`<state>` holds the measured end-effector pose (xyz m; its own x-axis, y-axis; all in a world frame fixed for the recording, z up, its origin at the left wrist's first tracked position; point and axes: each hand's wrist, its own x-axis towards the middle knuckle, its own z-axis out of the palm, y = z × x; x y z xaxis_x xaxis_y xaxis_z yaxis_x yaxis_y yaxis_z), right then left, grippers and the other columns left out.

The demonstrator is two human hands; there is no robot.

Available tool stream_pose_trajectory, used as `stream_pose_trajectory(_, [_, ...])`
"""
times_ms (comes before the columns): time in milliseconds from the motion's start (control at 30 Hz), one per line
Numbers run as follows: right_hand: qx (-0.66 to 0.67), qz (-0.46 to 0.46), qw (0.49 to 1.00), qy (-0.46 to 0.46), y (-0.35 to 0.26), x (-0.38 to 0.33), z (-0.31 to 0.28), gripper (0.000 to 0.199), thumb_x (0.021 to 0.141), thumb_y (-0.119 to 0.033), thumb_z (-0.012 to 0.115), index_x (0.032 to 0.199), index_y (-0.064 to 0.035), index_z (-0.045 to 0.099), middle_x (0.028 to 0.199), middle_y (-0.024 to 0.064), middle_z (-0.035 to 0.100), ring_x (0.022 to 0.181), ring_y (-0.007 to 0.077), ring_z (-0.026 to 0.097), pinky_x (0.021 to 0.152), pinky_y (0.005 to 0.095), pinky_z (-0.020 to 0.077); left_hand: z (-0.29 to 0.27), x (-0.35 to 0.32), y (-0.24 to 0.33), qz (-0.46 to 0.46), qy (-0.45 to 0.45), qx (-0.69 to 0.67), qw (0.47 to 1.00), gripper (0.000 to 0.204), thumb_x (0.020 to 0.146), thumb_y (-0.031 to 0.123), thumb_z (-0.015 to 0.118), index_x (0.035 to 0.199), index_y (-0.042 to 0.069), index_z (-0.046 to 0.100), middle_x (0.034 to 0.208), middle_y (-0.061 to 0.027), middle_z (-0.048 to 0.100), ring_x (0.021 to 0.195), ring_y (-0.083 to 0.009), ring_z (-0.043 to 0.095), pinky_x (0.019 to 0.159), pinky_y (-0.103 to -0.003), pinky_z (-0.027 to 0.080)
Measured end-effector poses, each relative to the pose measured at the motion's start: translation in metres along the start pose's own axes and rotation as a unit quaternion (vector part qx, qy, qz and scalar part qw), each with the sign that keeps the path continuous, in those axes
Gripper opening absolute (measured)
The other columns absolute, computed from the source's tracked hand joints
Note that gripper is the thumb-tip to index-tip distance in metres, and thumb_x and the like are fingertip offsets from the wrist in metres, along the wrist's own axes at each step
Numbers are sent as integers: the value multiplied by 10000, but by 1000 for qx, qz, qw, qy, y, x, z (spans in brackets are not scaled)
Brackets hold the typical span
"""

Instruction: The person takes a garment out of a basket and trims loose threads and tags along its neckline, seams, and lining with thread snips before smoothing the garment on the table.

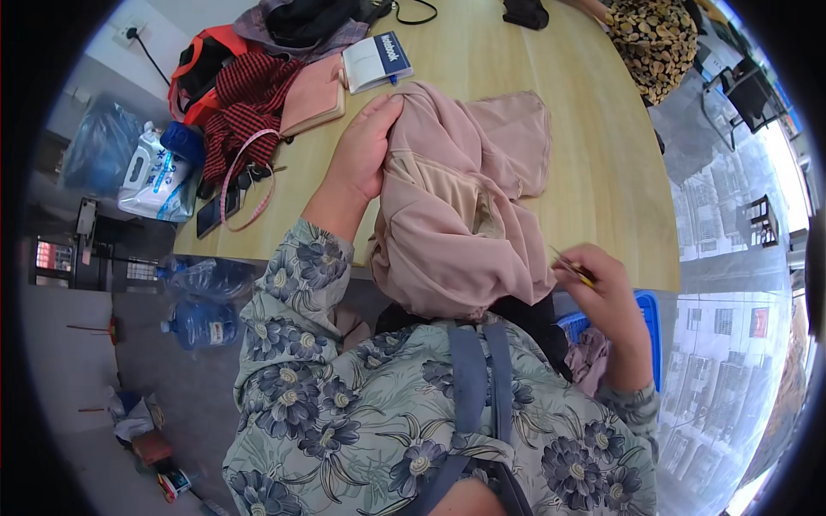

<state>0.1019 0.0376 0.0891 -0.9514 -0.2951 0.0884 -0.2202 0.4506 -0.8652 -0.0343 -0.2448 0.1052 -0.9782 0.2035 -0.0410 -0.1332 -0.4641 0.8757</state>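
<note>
Floral sleeves (344,404), nearest. Right hand (607,288) pinches small yellow-handled tool (575,268). Left hand (361,150) clutches pink garment (456,215) bunched on counter (594,172): soft, light, limp; best gathered at folds beside left grip.

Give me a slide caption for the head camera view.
Left hand grips pink garment on wooden table; right hand pinches small yellow tool.

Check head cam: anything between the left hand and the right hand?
Head view: the bunched pink garment fills the stretch between left hand and right hand.
</note>
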Motion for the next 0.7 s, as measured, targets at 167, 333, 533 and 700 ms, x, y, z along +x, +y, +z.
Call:
stream_pose_trajectory(167, [-27, -107, 994, -1, -3, 24, 52, 234, 695, -17, 604, 921, -18, 545, 905, 115, 572, 763, 251, 573, 679, 312, 453, -4, -10, 0, 40, 23, 5, 999, 196, 906, 137, 441, 1018, 20, 551, 956, -54, 605, 838, -118, 585, 770, -253, 480])
stream_pose_trajectory(333, [50, -53, 996, 46, 18, 29, 68, 188, 741, -25, 602, 922, -24, 550, 857, 88, 589, 752, 191, 578, 711, 277, 452, -20, -20, -3, 51, 34, 43, 997, 185, 905, 138, 447, 1001, 16, 549, 943, -45, 606, 822, -110, 578, 739, -246, 472])
stream_pose_trajectory(533, [178, 74, 981, -5, 32, 28, 80, 139, 815, -69, 588, 934, -5, 552, 832, 33, 602, 804, 83, 556, 742, 226, 440, -55, -31, -31, 269, 101, 554, 782, 141, 812, 124, 555, 935, 55, 560, 899, -61, 589, 783, -215, 563, 705, -318, 439])
stream_pose_trajectory(700, [232, 112, 966, 9, 41, 28, 92, 130, 832, -65, 569, 947, -9, 550, 807, 32, 596, 769, 85, 566, 726, 224, 443, -19, -73, -48, 348, 3, 639, 686, 235, 699, 140, 640, 919, 88, 576, 917, -87, 551, 859, -300, 514, 751, -383, 405])
